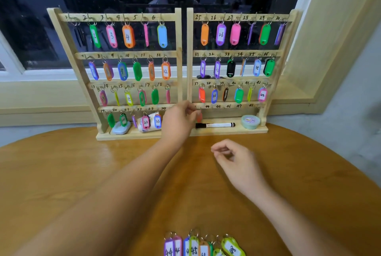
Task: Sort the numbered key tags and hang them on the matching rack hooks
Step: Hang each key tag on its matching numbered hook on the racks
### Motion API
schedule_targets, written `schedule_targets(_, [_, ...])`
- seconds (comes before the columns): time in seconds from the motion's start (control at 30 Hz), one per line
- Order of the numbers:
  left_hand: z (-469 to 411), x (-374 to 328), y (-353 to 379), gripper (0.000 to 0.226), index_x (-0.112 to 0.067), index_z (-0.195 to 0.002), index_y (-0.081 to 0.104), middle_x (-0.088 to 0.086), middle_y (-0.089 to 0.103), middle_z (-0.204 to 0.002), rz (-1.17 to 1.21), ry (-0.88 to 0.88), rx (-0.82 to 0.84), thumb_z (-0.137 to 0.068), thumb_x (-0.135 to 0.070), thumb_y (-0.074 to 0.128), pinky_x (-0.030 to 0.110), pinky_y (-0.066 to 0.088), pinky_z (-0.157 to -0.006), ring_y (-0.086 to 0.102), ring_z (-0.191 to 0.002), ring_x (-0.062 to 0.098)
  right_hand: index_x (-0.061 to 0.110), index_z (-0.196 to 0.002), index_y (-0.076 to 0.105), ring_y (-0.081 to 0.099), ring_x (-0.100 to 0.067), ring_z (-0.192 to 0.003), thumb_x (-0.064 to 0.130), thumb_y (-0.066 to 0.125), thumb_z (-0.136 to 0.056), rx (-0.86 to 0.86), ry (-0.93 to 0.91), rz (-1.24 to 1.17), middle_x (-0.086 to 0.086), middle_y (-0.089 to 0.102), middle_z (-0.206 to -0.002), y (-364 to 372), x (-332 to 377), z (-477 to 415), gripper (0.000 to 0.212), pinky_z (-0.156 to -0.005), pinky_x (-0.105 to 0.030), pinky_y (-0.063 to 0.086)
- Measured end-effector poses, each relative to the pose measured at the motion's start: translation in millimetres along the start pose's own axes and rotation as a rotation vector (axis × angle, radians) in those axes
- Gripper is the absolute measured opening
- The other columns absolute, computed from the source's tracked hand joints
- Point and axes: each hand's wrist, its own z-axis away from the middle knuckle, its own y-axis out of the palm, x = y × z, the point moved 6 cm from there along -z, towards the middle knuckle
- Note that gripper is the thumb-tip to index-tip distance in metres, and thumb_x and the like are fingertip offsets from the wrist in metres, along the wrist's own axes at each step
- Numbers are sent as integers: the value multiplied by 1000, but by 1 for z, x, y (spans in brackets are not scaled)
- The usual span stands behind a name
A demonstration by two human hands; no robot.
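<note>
Left hand [179, 120] pinches a red tag [199, 117] at the rack's [226, 131] hook 43 for hanging, while right hand [237, 160] hovers loosely curled and empty, free for the pile [202, 245].

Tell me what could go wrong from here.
The left hand covers a number on the rack while holding the blurred red tag, so the tag might be hung in the wrong spot. It could also slip and drop onto the marker below.
</note>
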Motion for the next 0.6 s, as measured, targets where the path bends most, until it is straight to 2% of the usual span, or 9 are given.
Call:
schedule_targets(0.07, [18,7,-11,10,-27,-96,74,-12,73,-86,-6,3,32,-96,-37,77,32,53,-70,68,-79,7,30,-98,78,69,-1,-96,11,74,-96,80,-15,19,22,75,-95,4,6,13,20,-79,-13,51])
schedule_targets(0.17, [56,24,-30,7,-32,-100,73,-14,71,-84,-43,-5,107,-97,-36,77,26,50,-69,66,-78,1,32,-100,78,68,-1,-98,19,74,-98,254,-25,36,21,74,-96,19,18,30,14,-78,-11,49])
schedule_targets(0.3, [112,46,-59,11,-37,-102,72,-17,73,-82,-102,-37,177,-94,-35,79,27,54,-71,67,-74,3,29,-100,78,64,1,-85,23,74,-97,439,-38,61,15,73,-93,41,37,53,8,-72,-10,45])
schedule_targets(0.43, [159,55,-81,12,-36,-99,75,-22,73,-83,-89,-59,261,-91,-31,82,13,48,-70,68,-78,3,27,-99,77,67,-6,-90,23,77,-94,569,-84,68,15,73,-95,59,47,72,6,-74,-13,48])
schedule_targets(0.6, [197,53,-96,7,-34,-96,77,-16,74,-84,-12,-73,376,-92,-33,83,17,49,-68,65,-72,8,29,-102,75,63,-8,-98,35,80,-90,651,-154,146,16,66,-100,68,57,90,13,-83,-20,52])
